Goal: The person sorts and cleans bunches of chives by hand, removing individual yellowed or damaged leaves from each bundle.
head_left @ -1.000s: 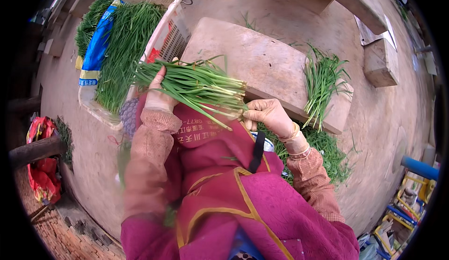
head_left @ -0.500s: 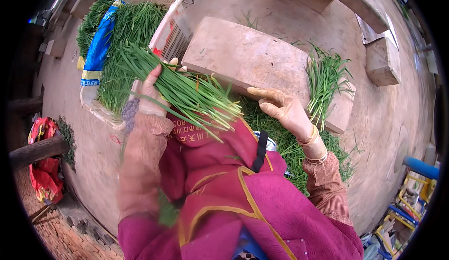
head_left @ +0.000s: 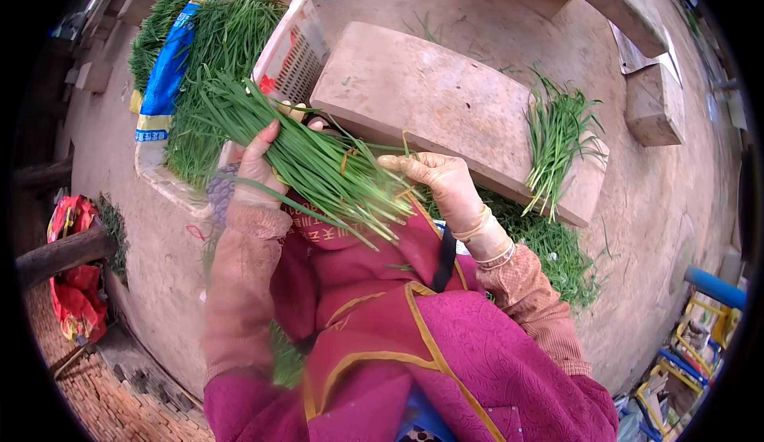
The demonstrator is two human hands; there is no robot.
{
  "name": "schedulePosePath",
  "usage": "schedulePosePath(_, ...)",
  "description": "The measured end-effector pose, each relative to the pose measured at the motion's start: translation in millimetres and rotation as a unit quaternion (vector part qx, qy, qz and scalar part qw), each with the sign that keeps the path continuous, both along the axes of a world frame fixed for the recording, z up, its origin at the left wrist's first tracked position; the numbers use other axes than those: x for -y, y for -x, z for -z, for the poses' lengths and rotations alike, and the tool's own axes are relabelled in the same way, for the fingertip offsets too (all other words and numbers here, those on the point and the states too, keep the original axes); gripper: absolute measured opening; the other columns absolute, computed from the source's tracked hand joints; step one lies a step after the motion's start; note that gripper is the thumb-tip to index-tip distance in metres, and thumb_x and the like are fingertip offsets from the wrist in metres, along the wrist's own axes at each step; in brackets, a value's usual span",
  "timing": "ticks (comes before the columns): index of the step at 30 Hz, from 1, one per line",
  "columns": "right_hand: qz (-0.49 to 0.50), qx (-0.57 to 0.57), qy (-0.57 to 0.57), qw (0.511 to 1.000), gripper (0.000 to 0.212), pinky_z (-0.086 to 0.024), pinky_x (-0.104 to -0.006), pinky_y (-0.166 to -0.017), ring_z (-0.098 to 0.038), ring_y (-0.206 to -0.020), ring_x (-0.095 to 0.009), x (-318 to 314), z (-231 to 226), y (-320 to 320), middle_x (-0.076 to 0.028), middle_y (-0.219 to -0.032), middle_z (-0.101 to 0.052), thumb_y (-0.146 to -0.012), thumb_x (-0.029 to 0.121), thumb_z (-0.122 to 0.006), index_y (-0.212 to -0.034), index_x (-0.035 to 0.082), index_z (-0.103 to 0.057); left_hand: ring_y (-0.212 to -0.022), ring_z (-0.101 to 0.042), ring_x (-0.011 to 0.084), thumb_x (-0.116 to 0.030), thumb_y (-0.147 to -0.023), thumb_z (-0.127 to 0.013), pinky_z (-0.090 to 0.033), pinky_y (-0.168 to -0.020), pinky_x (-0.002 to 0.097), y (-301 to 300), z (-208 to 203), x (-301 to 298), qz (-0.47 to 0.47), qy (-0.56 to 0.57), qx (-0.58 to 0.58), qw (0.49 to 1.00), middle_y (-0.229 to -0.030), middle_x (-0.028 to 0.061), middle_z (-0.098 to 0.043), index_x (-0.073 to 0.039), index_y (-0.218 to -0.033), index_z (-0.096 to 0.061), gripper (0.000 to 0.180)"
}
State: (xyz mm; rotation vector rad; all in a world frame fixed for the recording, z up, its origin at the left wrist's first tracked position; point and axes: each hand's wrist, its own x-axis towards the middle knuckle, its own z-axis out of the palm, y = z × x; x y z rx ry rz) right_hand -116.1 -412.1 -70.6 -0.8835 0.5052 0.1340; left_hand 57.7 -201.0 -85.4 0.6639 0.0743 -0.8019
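Observation:
My left hand (head_left: 259, 159), gloved, is wrapped round a bunch of green chives (head_left: 306, 155), with the leaf tips toward the upper left and the pale stem ends toward the lower right. An orange-brown strand crosses the bunch near the stems. At the stem end, my gloved right hand (head_left: 446, 183) has thumb and fingers pinched together on a thin chive blade (head_left: 407, 143), whose end sticks up past the fingertips. Another pile of chives (head_left: 555, 144) lies across the right end of a stone slab (head_left: 422, 84) in front of me.
A white plastic basket (head_left: 306, 24) full of chives stands at the left, with a blue sack (head_left: 169, 68) along its side. Loose greens (head_left: 557, 259) cover the ground below the slab's right end. Stone blocks (head_left: 654, 104) stand at the far right; a red bag (head_left: 77, 283) lies at far left.
My right hand has moved left from beside the slab to the stem end of the bunch, and its fingers have closed. The left hand keeps its hold, nearly still.

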Motion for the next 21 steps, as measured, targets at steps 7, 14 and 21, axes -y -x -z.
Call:
schedulePosePath(7,0.065,0.116,-0.103,0.986,0.028,-0.047,-0.0328,-0.086,-0.061,-0.091,-0.02,5,25,34,-0.009,-0.097,-0.067,-0.093,0.022,-0.059,-0.108,-0.001,-0.066,-0.105,-0.061,0.0367,-0.015,-0.089,-0.06,-0.051,-0.091,0.0526,0,20,-1,-0.006,-0.017,-0.013,1.0,-0.119,0.0132,-0.061,-0.005,-0.121,-0.055,0.034)
schedulePosePath(14,-0.143,-0.011,0.111,0.983,0.03,-0.05,-0.0357,-0.065,-0.066,-0.078,-0.024,83,38,115,-0.01,-0.082,-0.069,-0.087,0.032,-0.067,-0.103,0.006,-0.07,-0.105,-0.061,0.037,-0.014,-0.091,-0.056,-0.05,-0.093,0.0524,-16,6,-32,-0.027,-0.026,-0.008,0.999,-0.124,0.012,-0.06,-0.007,-0.125,-0.054,0.034)
schedulePosePath(21,0.018,-0.002,0.373,0.928,0.018,-0.049,-0.0241,-0.08,-0.062,-0.095,-0.011,47,-26,90,-0.013,-0.107,-0.067,-0.086,0.016,-0.068,-0.101,0.008,-0.074,-0.108,-0.06,0.0385,-0.011,-0.091,-0.058,-0.049,-0.095,0.0542,-16,-4,-17,-0.024,-0.015,-0.019,0.999,-0.12,0.015,-0.061,-0.005,-0.124,-0.053,0.034)
